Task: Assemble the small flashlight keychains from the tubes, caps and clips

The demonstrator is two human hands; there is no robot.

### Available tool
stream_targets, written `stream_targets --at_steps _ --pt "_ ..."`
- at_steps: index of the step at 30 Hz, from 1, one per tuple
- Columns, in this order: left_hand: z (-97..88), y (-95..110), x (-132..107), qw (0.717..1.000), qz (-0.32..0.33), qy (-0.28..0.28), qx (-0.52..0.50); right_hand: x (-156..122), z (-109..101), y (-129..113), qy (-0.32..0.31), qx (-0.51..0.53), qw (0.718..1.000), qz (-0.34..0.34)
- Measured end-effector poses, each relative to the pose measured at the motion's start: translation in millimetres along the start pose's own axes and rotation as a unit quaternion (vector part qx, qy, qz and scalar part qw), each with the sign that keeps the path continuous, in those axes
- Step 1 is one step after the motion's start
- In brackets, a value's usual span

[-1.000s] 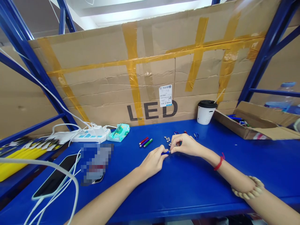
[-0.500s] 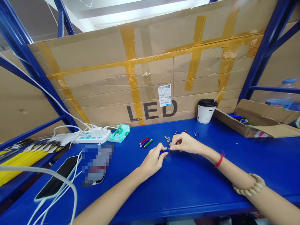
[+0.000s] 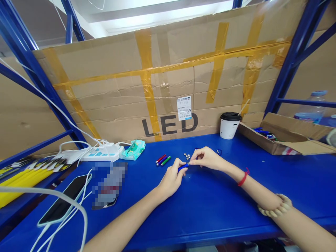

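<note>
My left hand (image 3: 172,178) is closed around a small blue tube (image 3: 183,167), held just above the blue shelf top (image 3: 210,206). My right hand (image 3: 207,158) pinches at the tube's right end with thumb and forefinger; whatever sits between those fingertips is too small to name. Several small silver button cells (image 3: 187,155) lie just behind the hands. Three short tubes, red, purple and green (image 3: 163,160), lie side by side to the left of them.
A lidded white paper cup (image 3: 229,125) stands at the back. An open cardboard box (image 3: 283,137) sits at the right. A power strip (image 3: 102,151), cables, a phone (image 3: 61,203) and a teal packet (image 3: 134,148) lie to the left. A taped cardboard sheet forms the back wall.
Both hands have lifted slightly and drifted a little to the back with the blue tube; the right fingers now pinch at its end.
</note>
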State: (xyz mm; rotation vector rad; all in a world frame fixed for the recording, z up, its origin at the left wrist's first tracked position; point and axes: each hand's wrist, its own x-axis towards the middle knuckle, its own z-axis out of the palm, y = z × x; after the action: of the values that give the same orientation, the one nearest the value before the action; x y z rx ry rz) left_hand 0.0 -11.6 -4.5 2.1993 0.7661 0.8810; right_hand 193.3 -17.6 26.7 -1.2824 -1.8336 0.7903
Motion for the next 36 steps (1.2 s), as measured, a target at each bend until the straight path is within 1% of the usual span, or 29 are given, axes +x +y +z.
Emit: stream_targets --at_steps 5,7,9,12,14,18,20,22,27,31,33,36 --pt "-0.7 1 0 1.0 0.002 -0.005 -0.007 1 -1 1 -0.004 0.002 1.0 0.0" --pt "-1.5 1 0 1.0 0.009 -0.016 -0.012 1 -1 3 -0.018 0.01 1.0 -0.002" --pt "-2.3 2 -1 0.999 0.02 -0.036 -0.013 0 -1 5 -0.047 0.024 0.999 -0.006" --pt "-3.2 2 -3 0.998 0.025 -0.066 -0.007 -3 0 6 -0.109 0.044 0.993 -0.011" --pt "-3.6 1 -3 0.997 0.026 -0.072 0.001 -5 1 4 -0.14 0.039 0.989 -0.022" --pt "-3.6 -1 -3 0.998 0.029 -0.063 0.012 -9 4 -2 -0.158 -0.007 0.986 -0.062" --pt "-3.1 -3 -3 0.998 0.036 -0.055 0.02 -11 5 -5 -0.163 -0.016 0.984 -0.067" --pt "-2.4 -5 -3 0.997 0.047 -0.046 0.033 -11 7 -6 -0.17 -0.013 0.984 -0.059" --pt "-0.2 -10 -3 0.996 0.07 -0.01 0.061 -12 9 -7 -0.174 -0.007 0.985 -0.014" --pt "0.9 -10 -4 0.992 0.084 0.013 0.088 -12 9 -7 -0.185 0.003 0.983 0.003" --pt "0.9 -7 -3 0.993 0.073 0.019 0.091 -11 9 -7 -0.185 0.013 0.983 0.013" --pt "0.0 -2 -3 0.997 0.043 0.01 0.066 -10 8 -8 -0.176 0.025 0.984 0.02"
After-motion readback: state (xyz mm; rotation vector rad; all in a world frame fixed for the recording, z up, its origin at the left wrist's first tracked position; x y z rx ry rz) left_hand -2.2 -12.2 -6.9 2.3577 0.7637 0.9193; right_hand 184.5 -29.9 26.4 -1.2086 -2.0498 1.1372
